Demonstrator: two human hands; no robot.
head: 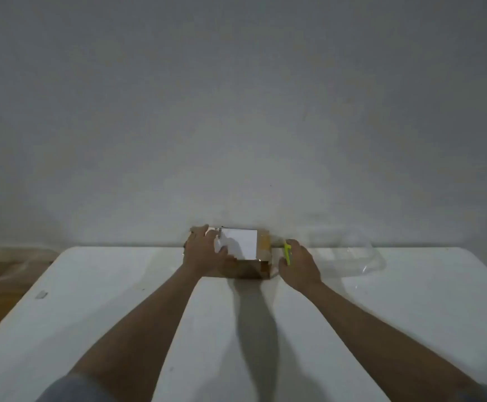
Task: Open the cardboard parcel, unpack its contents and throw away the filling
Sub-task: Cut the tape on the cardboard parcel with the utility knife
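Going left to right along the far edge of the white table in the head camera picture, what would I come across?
Left hand pressing on the box → cardboard parcel with its white label → right hand gripping a yellow-green tool → clear plastic container.

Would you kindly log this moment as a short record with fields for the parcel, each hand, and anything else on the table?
parcel: cardboard parcel, closed, white label on top, at far table edge
left hand: left hand flat on parcel top
right hand: right hand beside parcel, holding yellow-green cutter
other: clear plastic container right of parcel
surface: white table
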